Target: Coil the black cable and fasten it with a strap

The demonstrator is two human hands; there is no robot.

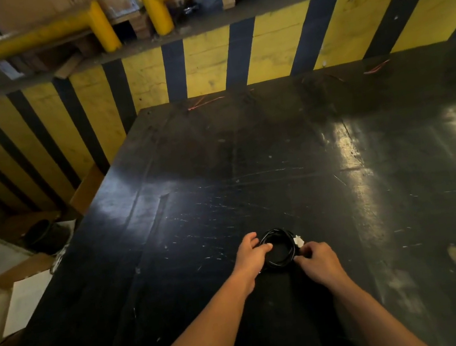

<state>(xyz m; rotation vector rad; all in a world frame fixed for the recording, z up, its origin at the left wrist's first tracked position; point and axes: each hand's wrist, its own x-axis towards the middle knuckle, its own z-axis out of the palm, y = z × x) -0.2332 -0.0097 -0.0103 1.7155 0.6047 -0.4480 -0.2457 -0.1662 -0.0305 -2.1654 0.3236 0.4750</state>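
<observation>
- Black cable (279, 249) lies wound in a small ring on the table (247, 155), between both hands.
- Left hand (252, 259) fingers curl over the ring's left side, steadying it.
- Right hand (320, 262) fingers pinch near the white strap (298, 241).
- Judgement: coiling complete, fastening in hand; next, draw the strap tight around the loops.

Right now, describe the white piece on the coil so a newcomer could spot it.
On the black table, near its front edge, both hands grip a black cable coil. The white piece sits on the coil's right side, above the right hand, the only pale spot there.
</observation>
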